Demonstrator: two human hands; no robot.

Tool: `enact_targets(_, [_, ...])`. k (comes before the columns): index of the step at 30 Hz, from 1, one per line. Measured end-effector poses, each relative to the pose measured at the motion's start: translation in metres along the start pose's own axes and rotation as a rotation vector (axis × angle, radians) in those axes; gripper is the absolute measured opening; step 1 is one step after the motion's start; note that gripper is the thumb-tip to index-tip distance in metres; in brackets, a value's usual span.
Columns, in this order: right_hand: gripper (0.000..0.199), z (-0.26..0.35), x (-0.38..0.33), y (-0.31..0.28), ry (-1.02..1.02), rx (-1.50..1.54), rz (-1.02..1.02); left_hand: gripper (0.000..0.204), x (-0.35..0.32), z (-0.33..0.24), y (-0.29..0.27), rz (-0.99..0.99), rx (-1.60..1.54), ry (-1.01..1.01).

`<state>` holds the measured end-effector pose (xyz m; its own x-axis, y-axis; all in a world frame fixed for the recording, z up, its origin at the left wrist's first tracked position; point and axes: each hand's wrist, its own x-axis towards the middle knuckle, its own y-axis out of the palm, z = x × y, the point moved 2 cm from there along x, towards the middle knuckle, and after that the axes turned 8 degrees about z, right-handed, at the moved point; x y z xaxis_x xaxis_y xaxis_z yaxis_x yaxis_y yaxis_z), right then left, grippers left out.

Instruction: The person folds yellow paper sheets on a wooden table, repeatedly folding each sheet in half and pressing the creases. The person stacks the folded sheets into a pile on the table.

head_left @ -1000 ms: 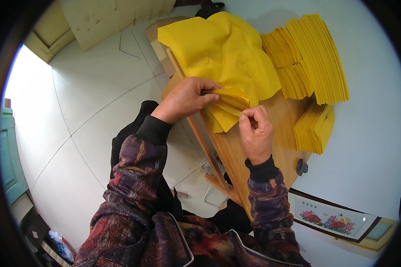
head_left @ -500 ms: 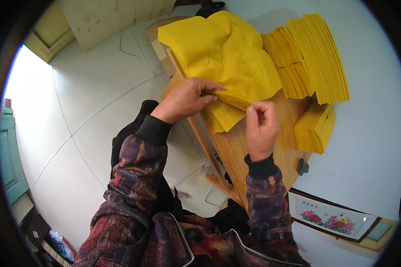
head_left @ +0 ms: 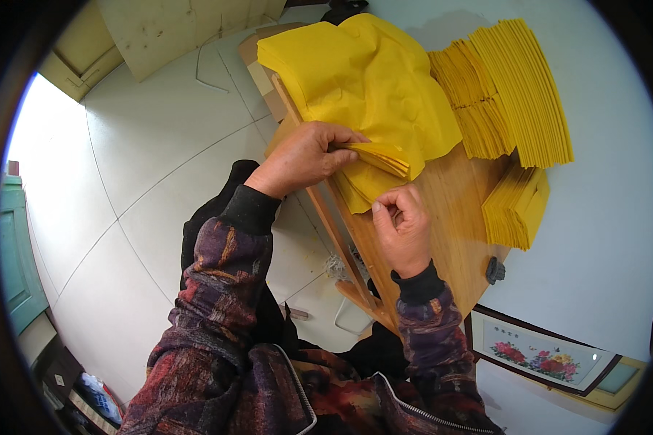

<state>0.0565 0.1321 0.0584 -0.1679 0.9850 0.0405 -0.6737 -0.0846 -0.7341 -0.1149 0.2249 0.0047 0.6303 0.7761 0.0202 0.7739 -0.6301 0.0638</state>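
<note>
My left hand (head_left: 308, 156) is closed on a folded yellow sheet (head_left: 382, 157), gripped between thumb and fingers. Its layers fan apart slightly at the right end. This folded piece lies over a wide pile of creased yellow sheets (head_left: 348, 72), thin like paper or cloth, on the wooden table. My right hand (head_left: 405, 233) is curled with thumb and fingertips together, just below the folded sheet and beside the pile's lower corner. Whether anything is pinched in it cannot be made out.
Stacks of folded yellow sheets (head_left: 526, 94) stand along the table's (head_left: 450, 217) wall side, with a smaller stack (head_left: 516, 206) nearer. A small dark object (head_left: 495, 270) lies at the table's edge. Cardboard (head_left: 268, 90) stands behind. A framed flower picture (head_left: 540, 351) is at lower right.
My right hand has come away from the end of the folded sheet and moved down and left. The sheet's layers now show more openly. My left hand has stayed nearly in place.
</note>
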Motion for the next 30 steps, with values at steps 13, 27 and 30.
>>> enact_targets(13, [0.004,-0.0009,0.0050,-0.0052,0.132,0.094,0.081,0.025,0.0003,0.0003,-0.0013,0.002,0.038,0.003])
enact_targets(27, [0.004,-0.0044,0.0096,-0.0076,0.107,0.128,0.135,0.025,0.0011,0.0014,-0.0015,0.007,0.044,0.011])
enact_targets(30, [0.003,-0.0051,0.0091,-0.0089,0.114,0.134,0.177,0.025,0.0016,0.0028,-0.0014,0.010,0.023,0.014])
